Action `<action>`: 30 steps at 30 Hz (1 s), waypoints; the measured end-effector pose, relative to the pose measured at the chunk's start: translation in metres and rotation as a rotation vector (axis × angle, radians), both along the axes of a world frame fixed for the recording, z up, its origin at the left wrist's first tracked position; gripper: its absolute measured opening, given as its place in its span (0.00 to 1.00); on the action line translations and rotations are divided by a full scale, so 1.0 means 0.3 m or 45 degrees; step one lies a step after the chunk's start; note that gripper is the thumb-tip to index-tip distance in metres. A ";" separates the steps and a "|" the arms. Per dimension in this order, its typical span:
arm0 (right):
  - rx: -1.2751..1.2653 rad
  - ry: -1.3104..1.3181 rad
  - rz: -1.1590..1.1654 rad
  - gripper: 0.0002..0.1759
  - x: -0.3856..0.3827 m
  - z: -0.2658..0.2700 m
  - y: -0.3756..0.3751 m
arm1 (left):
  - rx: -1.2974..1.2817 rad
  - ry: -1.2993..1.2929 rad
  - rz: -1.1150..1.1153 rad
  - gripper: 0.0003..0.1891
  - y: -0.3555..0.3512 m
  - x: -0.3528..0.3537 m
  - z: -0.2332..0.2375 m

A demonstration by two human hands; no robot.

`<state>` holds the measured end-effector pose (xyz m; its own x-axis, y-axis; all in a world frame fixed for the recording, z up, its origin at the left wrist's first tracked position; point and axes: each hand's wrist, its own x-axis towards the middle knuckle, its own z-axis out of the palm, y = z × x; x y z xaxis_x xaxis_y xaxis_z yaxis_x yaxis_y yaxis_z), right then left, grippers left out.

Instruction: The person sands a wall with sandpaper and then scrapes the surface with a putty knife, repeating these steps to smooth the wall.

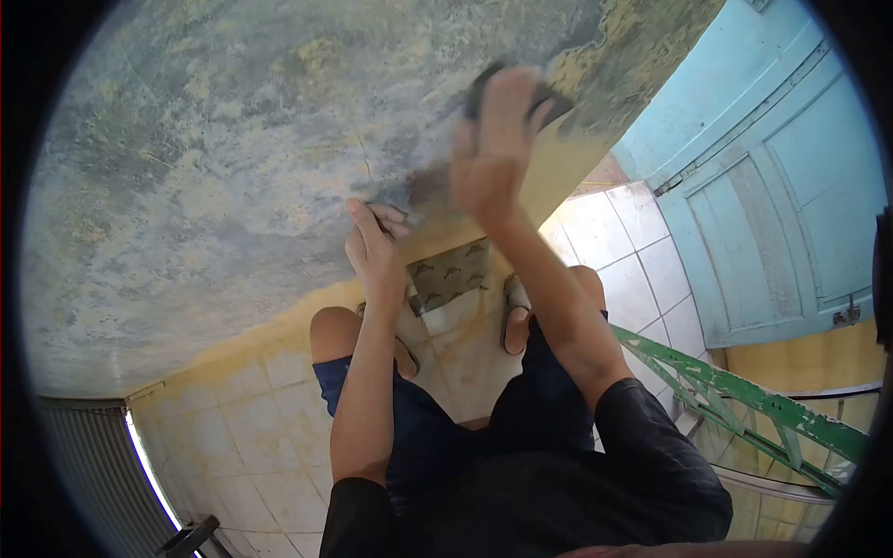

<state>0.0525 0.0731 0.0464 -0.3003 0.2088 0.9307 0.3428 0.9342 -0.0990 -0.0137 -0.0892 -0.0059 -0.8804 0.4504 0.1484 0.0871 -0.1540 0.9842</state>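
My right hand, blurred by motion, presses a dark sheet of sandpaper flat on the patchy grey and yellow wall. Lower and to the left, close to the wall, my left hand has its fingers curled. Something dark shows by those fingers, but I cannot make out what it is. Below the hands, a printed grey-brown sheet lies on the floor between my feet, at the foot of the wall.
A pale blue door stands at the right. The green ladder, its paint chipped, slants beside my right arm. Dusty white tiles cover the floor. A ribbed dark panel and a black bar are at lower left.
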 end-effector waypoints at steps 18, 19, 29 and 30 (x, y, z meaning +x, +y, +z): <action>-0.187 -0.091 0.158 0.37 -0.005 -0.038 -0.085 | -0.119 0.078 0.011 0.41 0.030 0.051 0.010; -0.060 -0.178 0.151 0.37 -0.008 -0.049 -0.079 | -0.125 0.078 0.006 0.41 0.034 0.061 0.012; -0.246 -0.234 0.079 0.37 -0.035 -0.046 -0.126 | -0.113 0.062 -0.009 0.40 0.037 0.069 -0.014; -0.106 -0.171 0.130 0.36 -0.030 -0.051 -0.129 | -0.185 0.094 0.010 0.40 0.037 0.069 -0.014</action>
